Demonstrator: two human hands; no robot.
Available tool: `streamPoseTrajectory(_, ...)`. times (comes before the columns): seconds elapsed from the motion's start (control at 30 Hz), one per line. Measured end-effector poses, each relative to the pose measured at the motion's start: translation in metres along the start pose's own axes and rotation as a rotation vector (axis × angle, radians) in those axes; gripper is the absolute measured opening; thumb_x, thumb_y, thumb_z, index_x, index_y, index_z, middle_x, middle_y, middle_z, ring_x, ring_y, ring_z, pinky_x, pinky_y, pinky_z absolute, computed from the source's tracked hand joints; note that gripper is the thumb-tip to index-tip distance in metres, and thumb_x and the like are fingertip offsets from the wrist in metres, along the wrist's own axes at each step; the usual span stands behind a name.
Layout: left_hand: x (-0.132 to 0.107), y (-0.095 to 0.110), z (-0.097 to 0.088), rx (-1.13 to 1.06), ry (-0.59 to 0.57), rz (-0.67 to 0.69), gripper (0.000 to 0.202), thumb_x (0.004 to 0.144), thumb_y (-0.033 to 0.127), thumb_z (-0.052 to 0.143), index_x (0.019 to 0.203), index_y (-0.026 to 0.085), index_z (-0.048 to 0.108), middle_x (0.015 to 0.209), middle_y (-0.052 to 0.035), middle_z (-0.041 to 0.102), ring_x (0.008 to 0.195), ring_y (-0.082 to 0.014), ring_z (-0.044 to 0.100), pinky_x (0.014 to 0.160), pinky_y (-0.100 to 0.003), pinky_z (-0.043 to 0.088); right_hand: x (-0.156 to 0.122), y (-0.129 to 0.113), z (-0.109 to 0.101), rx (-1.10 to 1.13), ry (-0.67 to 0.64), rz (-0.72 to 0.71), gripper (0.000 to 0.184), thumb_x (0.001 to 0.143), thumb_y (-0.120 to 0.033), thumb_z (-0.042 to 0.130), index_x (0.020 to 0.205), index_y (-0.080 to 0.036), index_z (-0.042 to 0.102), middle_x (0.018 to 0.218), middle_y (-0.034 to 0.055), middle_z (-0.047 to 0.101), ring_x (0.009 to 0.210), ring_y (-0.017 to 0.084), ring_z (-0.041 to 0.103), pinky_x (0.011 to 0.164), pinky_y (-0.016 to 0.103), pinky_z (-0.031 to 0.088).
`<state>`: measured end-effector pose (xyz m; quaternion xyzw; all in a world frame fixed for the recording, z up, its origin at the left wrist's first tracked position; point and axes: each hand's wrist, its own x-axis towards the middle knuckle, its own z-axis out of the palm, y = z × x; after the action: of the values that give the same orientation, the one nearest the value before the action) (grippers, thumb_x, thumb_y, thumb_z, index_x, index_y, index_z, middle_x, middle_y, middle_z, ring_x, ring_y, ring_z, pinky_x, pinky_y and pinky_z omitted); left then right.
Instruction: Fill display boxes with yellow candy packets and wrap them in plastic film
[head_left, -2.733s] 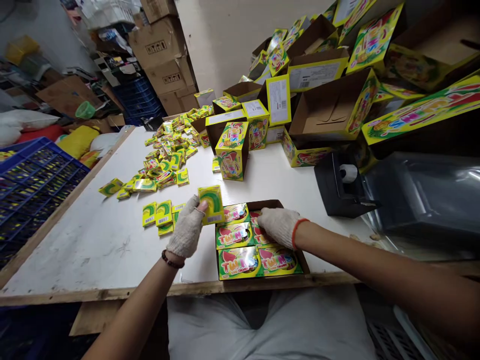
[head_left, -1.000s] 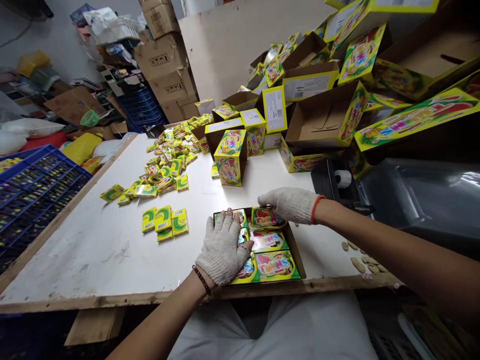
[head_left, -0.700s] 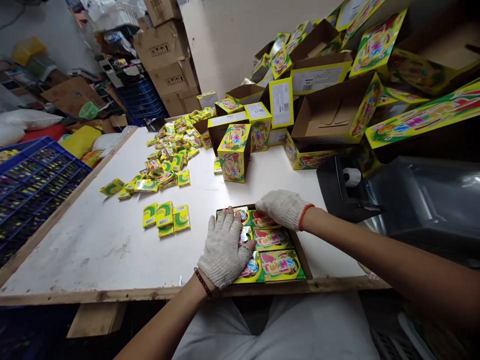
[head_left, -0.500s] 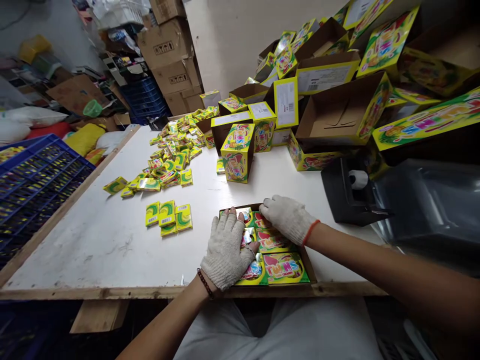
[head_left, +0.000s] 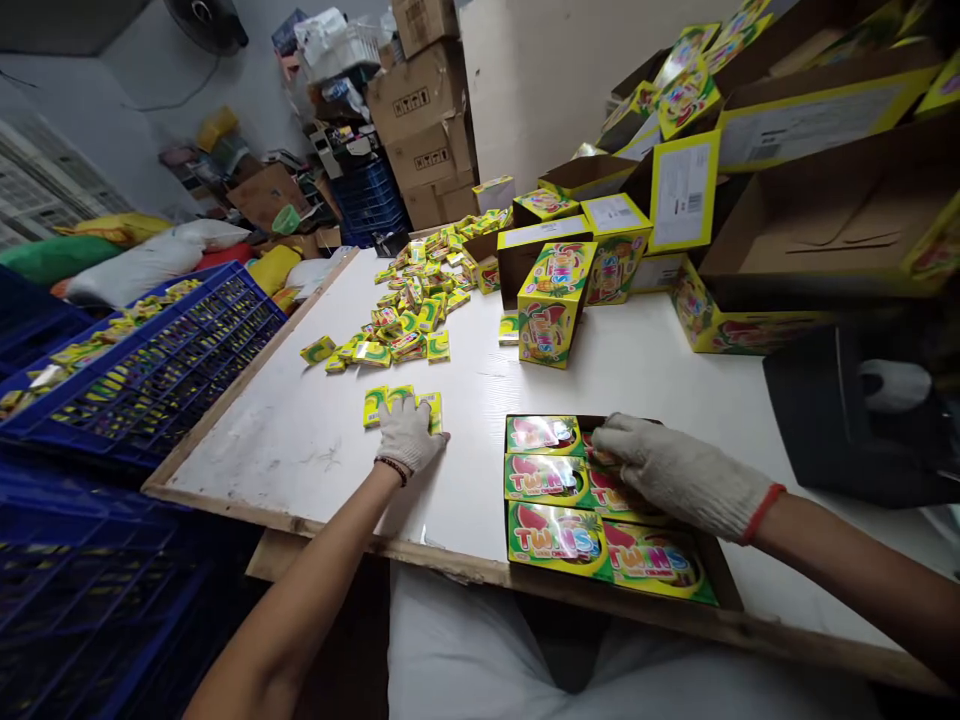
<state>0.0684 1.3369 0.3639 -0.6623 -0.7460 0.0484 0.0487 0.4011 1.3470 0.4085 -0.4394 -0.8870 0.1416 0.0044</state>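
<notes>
My left hand (head_left: pixel 409 437), in a white knit glove, lies with fingers spread over a small group of yellow-green candy packs (head_left: pixel 375 406) on the white table. My right hand (head_left: pixel 667 470), gloved too, is over the open carton (head_left: pixel 724 575) at the table's front edge. Its fingers are bent and close together at the back right of the carton; what is under the fingertips is hidden. Inside the carton, "Twins" candy boxes (head_left: pixel 553 540) lie flat in rows, their printed faces up.
Loose candy packs (head_left: pixel 412 310) form a heap further back. Beyond the carton stand a yellow box (head_left: pixel 547 325) and a pile of open display cartons (head_left: pixel 795 230). A black tape dispenser (head_left: pixel 817 410) sits at right. A blue crate (head_left: pixel 202 350) of packs is left of the table.
My left hand has left the carton and moved left onto the small group of packs. My right hand stays at the carton with its fingers more bent. The view has turned left.
</notes>
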Motion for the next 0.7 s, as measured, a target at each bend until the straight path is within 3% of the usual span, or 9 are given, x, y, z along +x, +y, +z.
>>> streamPoseTrajectory(0.1, 0.001, 0.000, -0.005, 0.019, -0.044, 0.086, 0.027, 0.084, 0.029, 0.059, 0.101, 0.011, 0.069, 0.112, -0.0224, 0.068, 0.116, -0.0366, 0.057, 0.107, -0.053, 0.032, -0.002, -0.004, -0.020, 0.026, 0.041, 0.040, 0.032, 0.078, -0.002, 0.047, 0.100, -0.015, 0.066, 0.105, 0.0099, 0.064, 0.089, 0.020, 0.062, 0.079, 0.029, 0.047)
streamPoseTrajectory(0.17, 0.000, 0.000, -0.008, -0.006, -0.071, 0.090, 0.020, 0.083, 0.018, 0.054, 0.094, 0.010, 0.070, 0.098, -0.0214, 0.071, 0.104, -0.0342, 0.063, 0.099, -0.049, 0.040, -0.005, -0.003, -0.029, 0.041, 0.099, 0.022, 0.037, 0.075, -0.002, 0.047, 0.104, -0.015, 0.066, 0.106, 0.0098, 0.064, 0.092, 0.021, 0.062, 0.082, 0.030, 0.048)
streamPoseTrajectory(0.3, -0.003, -0.006, -0.018, -0.055, -0.035, 0.001, 0.028, 0.089, 0.017, 0.046, 0.105, 0.012, 0.069, 0.096, -0.0192, 0.072, 0.092, -0.0322, 0.068, 0.083, -0.044, 0.049, -0.012, 0.001, -0.039, 0.049, 0.219, -0.073, 0.031, 0.075, -0.003, 0.047, 0.095, -0.015, 0.067, 0.099, 0.0105, 0.065, 0.089, 0.022, 0.062, 0.080, 0.032, 0.050)
streamPoseTrajectory(0.4, -0.021, 0.001, -0.043, -0.225, 0.133, 0.008, 0.032, 0.093, 0.024, 0.047, 0.119, 0.016, 0.064, 0.109, -0.0153, 0.072, 0.099, -0.0270, 0.069, 0.087, -0.037, 0.051, -0.010, -0.015, -0.044, 0.004, 0.367, -0.219, 0.037, 0.080, -0.005, 0.045, 0.107, -0.016, 0.068, 0.107, 0.0140, 0.066, 0.101, 0.027, 0.062, 0.088, 0.038, 0.050)
streamPoseTrajectory(0.5, -0.057, 0.031, -0.078, -0.653, 0.447, 0.315, 0.031, 0.093, 0.026, 0.051, 0.121, 0.019, 0.063, 0.109, -0.0106, 0.073, 0.098, -0.0216, 0.069, 0.091, -0.034, 0.053, -0.005, -0.045, -0.050, -0.032, 0.527, -0.373, 0.041, 0.086, -0.008, 0.044, 0.119, -0.019, 0.066, 0.124, 0.0167, 0.064, 0.118, 0.032, 0.056, 0.098, 0.048, 0.045)
streamPoseTrajectory(0.53, -0.068, 0.043, -0.087, -0.756, 0.506, 0.445, 0.029, 0.094, 0.026, 0.052, 0.118, 0.020, 0.064, 0.106, -0.0090, 0.074, 0.096, -0.0202, 0.070, 0.089, -0.033, 0.054, -0.004, -0.053, -0.052, -0.022, 0.536, -0.414, 0.037, 0.088, -0.009, 0.044, 0.115, -0.020, 0.067, 0.121, 0.0164, 0.065, 0.114, 0.031, 0.058, 0.096, 0.047, 0.046)
streamPoseTrajectory(0.6, -0.082, 0.062, -0.097, -0.873, 0.459, 0.573, 0.027, 0.096, 0.025, 0.050, 0.119, 0.022, 0.064, 0.103, -0.0066, 0.074, 0.094, -0.0180, 0.070, 0.087, -0.030, 0.055, -0.005, -0.060, -0.053, 0.028, 0.456, -0.435, 0.027, 0.087, -0.012, 0.047, 0.102, -0.020, 0.068, 0.103, 0.0130, 0.070, 0.093, 0.026, 0.063, 0.083, 0.040, 0.049)
streamPoseTrajectory(0.63, -0.082, 0.066, -0.097, -0.916, 0.414, 0.572, 0.028, 0.097, 0.026, 0.049, 0.121, 0.021, 0.063, 0.102, -0.0064, 0.074, 0.092, -0.0174, 0.070, 0.086, -0.030, 0.055, -0.008, -0.058, -0.052, 0.057, 0.387, -0.406, 0.022, 0.085, -0.013, 0.050, 0.096, -0.020, 0.068, 0.094, 0.0103, 0.070, 0.082, 0.023, 0.062, 0.076, 0.036, 0.048)
streamPoseTrajectory(0.7, -0.071, 0.057, -0.086, -0.936, 0.358, 0.443, 0.031, 0.096, 0.030, 0.050, 0.124, 0.018, 0.060, 0.104, -0.0085, 0.072, 0.094, -0.0189, 0.069, 0.089, -0.032, 0.054, -0.015, -0.046, -0.049, 0.105, 0.255, -0.275, 0.020, 0.079, -0.012, 0.054, 0.092, -0.020, 0.067, 0.085, 0.0067, 0.070, 0.072, 0.020, 0.061, 0.067, 0.031, 0.045)
